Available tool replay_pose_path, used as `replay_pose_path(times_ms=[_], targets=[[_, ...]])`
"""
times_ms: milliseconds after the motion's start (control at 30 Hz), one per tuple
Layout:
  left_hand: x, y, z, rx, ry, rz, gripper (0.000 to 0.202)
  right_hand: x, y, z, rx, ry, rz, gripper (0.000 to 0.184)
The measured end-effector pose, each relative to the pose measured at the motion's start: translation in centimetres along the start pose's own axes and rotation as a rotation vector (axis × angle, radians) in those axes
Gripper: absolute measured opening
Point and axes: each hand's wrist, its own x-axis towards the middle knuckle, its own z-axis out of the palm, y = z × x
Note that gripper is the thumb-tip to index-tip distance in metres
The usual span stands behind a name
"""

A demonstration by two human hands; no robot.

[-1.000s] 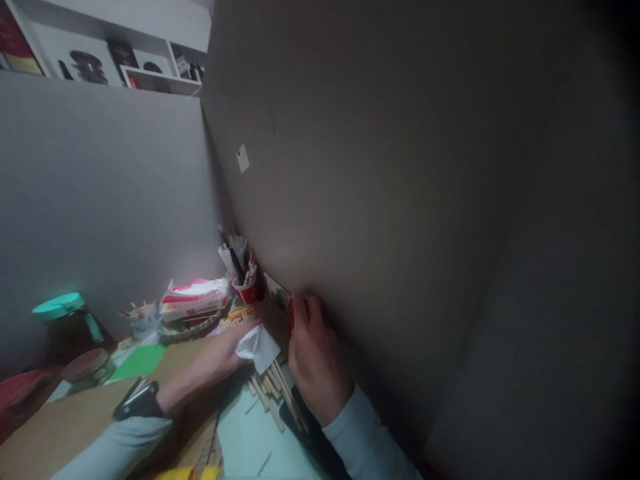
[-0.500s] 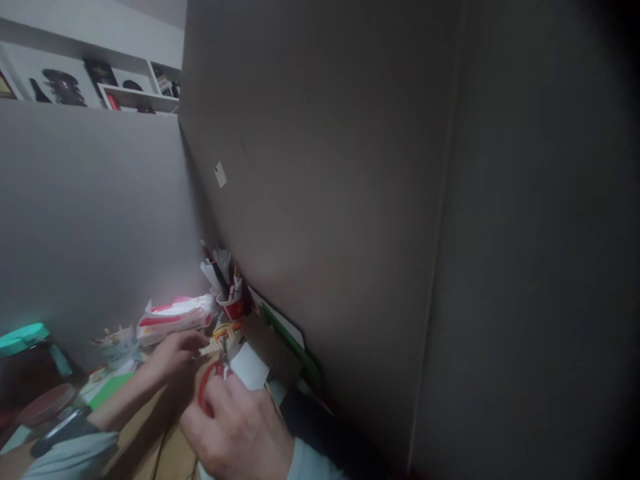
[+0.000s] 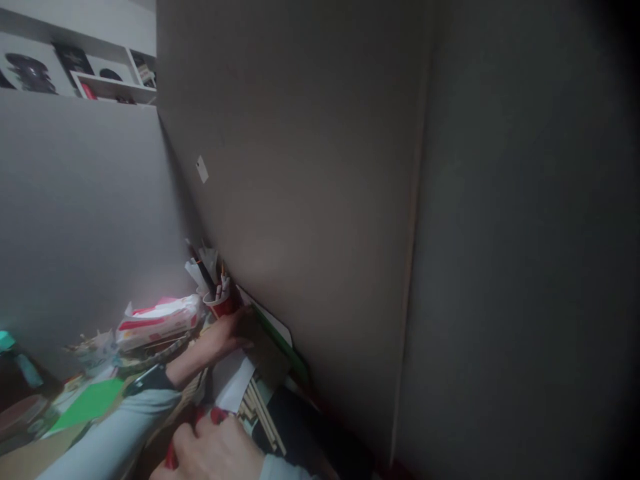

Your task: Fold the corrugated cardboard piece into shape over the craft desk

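My left hand [image 3: 225, 335] is stretched out to the back of the desk, fingers curled on the edge of a brown piece of cardboard [image 3: 264, 347] that leans against the grey partition [image 3: 310, 200], just below the red cup [image 3: 220, 305] full of pens. My right hand [image 3: 213, 450] sits low and close to me, closed around the red handles of the scissors [image 3: 200, 427]; I cannot see the blades. Between the two hands lies a white sheet of paper [image 3: 234, 387], resting over a bundle of wooden sticks [image 3: 260, 413]. As I judge it, I have the tool and am only laying hold of the material: no cut shows in the cardboard or the paper, so the cutting itself looks not yet begun. A green sheet [image 3: 85, 403] lies apart to the left.
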Motion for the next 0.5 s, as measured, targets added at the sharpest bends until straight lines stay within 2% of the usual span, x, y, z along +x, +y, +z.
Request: replay_pose_path(times_ms=[133,267,367,500], targets=[[1.0,-2.0,1.2,-0.017,0.027,-0.065,0.051,-0.1,0.0,-0.4,0.01,-0.003,-0.008,0.016],[1.3,-3.3,1.4,-0.006,-0.018,-0.107,0.047,-0.3,0.0,0.0,0.008,0.016,0.004,0.014],[1.5,-3.3,1.1,0.004,-0.038,-0.117,0.044,-0.3,-0.1,0.6,-0.001,0.03,0.001,0.014],[1.4,-2.4,0.5,0.001,-0.084,-0.117,0.041,-0.3,-0.2,1.4,-0.004,0.09,0.015,0.015]])
